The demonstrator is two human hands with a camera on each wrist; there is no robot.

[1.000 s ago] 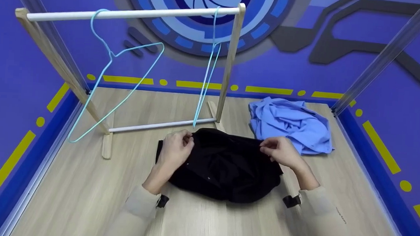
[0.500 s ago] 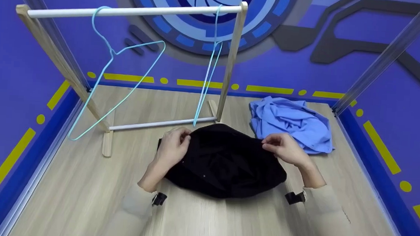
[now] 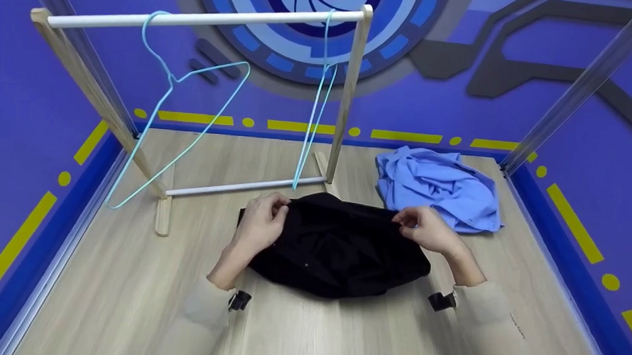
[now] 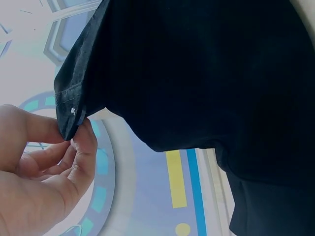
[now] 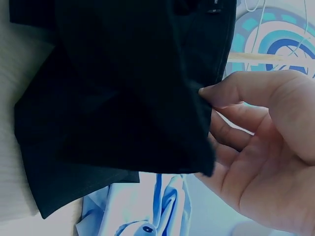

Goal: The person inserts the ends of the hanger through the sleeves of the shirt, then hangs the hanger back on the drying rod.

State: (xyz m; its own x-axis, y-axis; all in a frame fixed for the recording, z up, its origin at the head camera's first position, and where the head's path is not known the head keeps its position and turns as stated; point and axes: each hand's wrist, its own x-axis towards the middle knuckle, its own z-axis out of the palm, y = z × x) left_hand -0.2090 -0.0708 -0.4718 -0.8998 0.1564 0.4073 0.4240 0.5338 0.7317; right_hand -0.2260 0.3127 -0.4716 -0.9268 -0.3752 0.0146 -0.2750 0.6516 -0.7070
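A black shirt [image 3: 339, 253] with small pale dots lies bunched on the table, its far edge lifted. My left hand [image 3: 261, 220] pinches that edge at its left end. In the left wrist view, thumb and fingertips of the left hand [image 4: 54, 167] grip a stitched corner with a pale speck. At the other end my right hand [image 3: 425, 227] pinches the edge between thumb and fingers. The right wrist view shows the right hand [image 5: 261, 123] holding the black cloth, with a small label [image 5: 214, 9] inside it. Much of the shirt's shape is lost in folds.
A crumpled light blue shirt [image 3: 438, 188] lies behind my right hand. A clothes rack [image 3: 211, 18] stands at the back left. From its white bar hang a turquoise hanger [image 3: 165, 99] and a second turquoise hanger [image 3: 313, 124] near the right post. Blue walls enclose the table [image 3: 103, 285].
The far edge of the black shirt rose and then came down again between my hands. Its right side now spreads slightly wider. Both hands keep their pinch; the rack and blue shirt stay put.
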